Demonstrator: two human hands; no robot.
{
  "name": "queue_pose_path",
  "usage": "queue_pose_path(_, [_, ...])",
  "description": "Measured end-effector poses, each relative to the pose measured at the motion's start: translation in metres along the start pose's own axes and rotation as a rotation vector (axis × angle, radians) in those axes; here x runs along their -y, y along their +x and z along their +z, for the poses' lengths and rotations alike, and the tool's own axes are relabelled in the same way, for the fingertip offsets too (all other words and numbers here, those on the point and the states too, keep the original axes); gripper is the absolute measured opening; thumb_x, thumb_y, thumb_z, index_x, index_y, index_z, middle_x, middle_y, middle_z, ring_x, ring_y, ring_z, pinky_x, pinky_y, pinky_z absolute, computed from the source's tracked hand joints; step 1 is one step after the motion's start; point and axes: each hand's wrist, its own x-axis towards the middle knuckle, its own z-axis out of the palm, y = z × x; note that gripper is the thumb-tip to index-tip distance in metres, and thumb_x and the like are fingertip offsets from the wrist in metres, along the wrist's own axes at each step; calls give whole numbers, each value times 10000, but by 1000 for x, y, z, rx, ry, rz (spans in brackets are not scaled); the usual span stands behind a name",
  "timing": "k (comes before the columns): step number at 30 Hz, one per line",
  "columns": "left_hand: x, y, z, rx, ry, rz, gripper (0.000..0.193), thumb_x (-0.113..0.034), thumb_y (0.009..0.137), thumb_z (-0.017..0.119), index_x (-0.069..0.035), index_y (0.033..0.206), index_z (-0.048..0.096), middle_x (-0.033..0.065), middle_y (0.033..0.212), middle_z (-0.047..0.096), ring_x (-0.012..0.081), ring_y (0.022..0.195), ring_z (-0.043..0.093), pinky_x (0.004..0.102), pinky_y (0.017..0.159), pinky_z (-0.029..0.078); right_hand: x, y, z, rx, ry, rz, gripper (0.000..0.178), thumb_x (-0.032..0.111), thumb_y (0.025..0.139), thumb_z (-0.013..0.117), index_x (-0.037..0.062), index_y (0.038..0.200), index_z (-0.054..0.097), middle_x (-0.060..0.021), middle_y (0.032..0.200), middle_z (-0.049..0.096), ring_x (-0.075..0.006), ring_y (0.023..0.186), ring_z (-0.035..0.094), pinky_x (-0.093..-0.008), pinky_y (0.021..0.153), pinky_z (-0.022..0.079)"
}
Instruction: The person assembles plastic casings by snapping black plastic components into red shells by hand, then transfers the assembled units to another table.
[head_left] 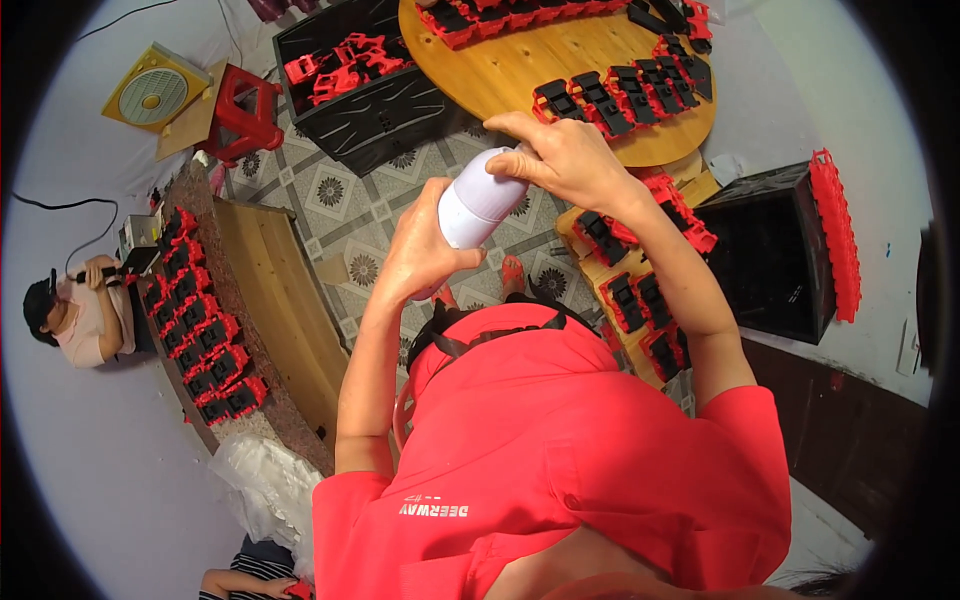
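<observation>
A pale lavender drinking bottle [476, 205] with a rounded top is held tilted in front of my body, above the tiled floor. My left hand [422, 245] is wrapped round its lower body, the thumb pointing right beneath it. At the bottle's upper end, my right hand [572, 163] grips the top, with the thumb lying on it and the index finger reaching over. The fingers partly hide that end, so a cap cannot be made out.
Ahead stands a round wooden table [480, 70] with rows of red-and-black plastic parts [625, 98]. A black crate [370, 110] holds red parts. More parts [195, 320] line a stone-topped counter [270, 400] at left, where a co-worker [85, 320] holds a tool. A black box [765, 250] stands right.
</observation>
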Motion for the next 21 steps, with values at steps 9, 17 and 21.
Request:
queue_pose_path(9, [39, 1, -9, 217, -366, 63, 701, -128, 564, 818, -16, 1160, 466, 116, 1023, 612, 200, 941, 596, 363, 822, 489, 10, -13, 15, 135, 391, -291, 661, 316, 743, 756, 104, 1330, 537, -136, 1205, 605, -309, 1089, 600, -397, 916, 485])
queue_pose_path(17, [52, -5, -18, 333, -322, 76, 683, -67, 565, 829, -45, 1133, 450, 78, 1024, 574, 171, 908, 568, 342, 793, 492, 35, -38, 50, -61, 304, -108, 767, 401, 718, 768, 114, 1365, 473, -142, 1187, 592, -310, 1075, 601, -400, 855, 505])
queue_pose_path(21, [39, 4, 7, 351, -239, 59, 678, -80, 574, 830, -33, 1130, 444, 98, 1012, 584, 180, 912, 575, 350, 799, 495, 33, -60, 67, -133, 425, 88, 718, 359, 715, 767, 116, 1335, 498, -144, 1181, 584, -314, 1066, 599, -396, 888, 497])
